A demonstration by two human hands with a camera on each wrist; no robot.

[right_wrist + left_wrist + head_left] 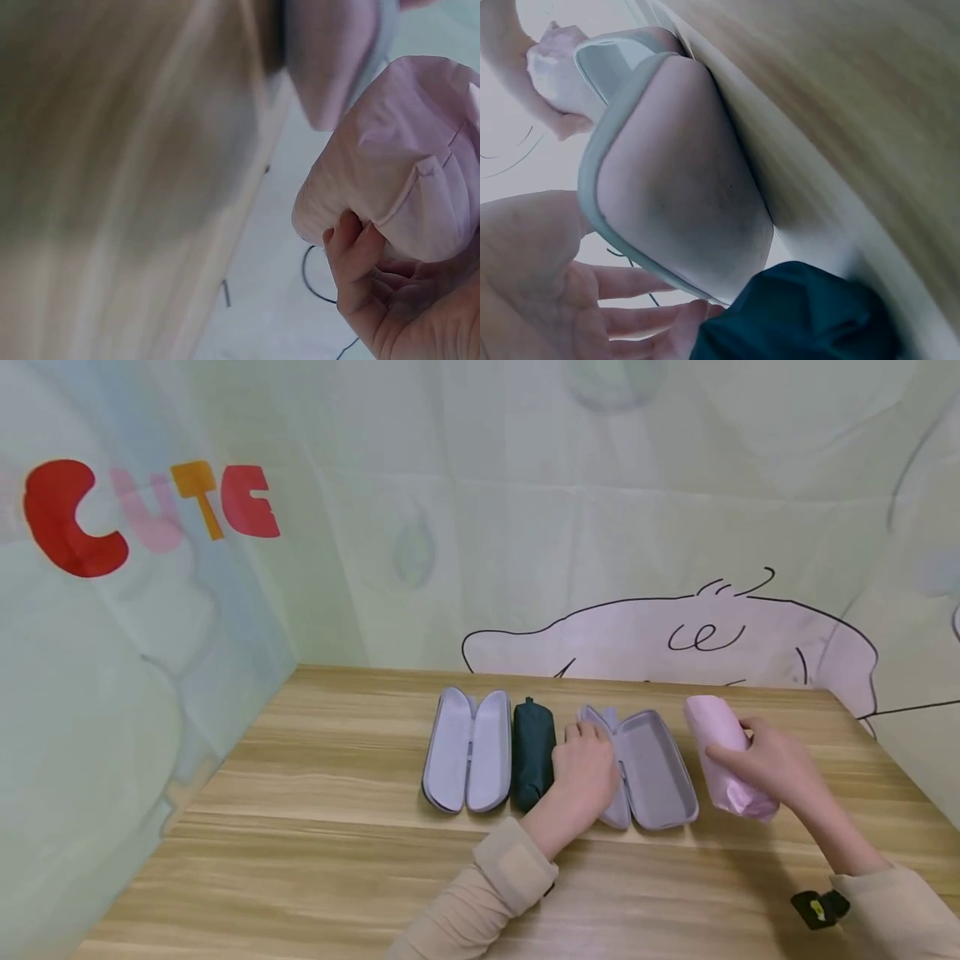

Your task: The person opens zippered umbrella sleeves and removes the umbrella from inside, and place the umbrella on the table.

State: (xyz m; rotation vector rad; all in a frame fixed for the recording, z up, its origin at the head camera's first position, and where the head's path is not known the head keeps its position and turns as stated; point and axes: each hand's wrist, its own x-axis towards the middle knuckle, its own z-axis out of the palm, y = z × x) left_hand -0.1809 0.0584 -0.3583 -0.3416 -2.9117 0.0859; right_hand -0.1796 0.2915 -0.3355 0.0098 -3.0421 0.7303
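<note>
My right hand (783, 764) grips a pink soft, rounded pouch (723, 752), holding it tilted to the right of an open lilac-grey glasses case (660, 768). In the right wrist view, fingers curl against the creased end of the pouch (405, 165). At the left half of that case, my left hand (581, 768) holds the rim, covering part of it. The left wrist view shows the shell's outside (682, 180), with thumb and fingers along its edge. A dark green pouch (531, 752) lies just left of this hand.
Another open lilac-grey glasses case (468, 752) lies left of the green pouch. Everything rests on a wood-grain table (337, 860). Printed cloth (375, 527) hangs behind the table and along its left side.
</note>
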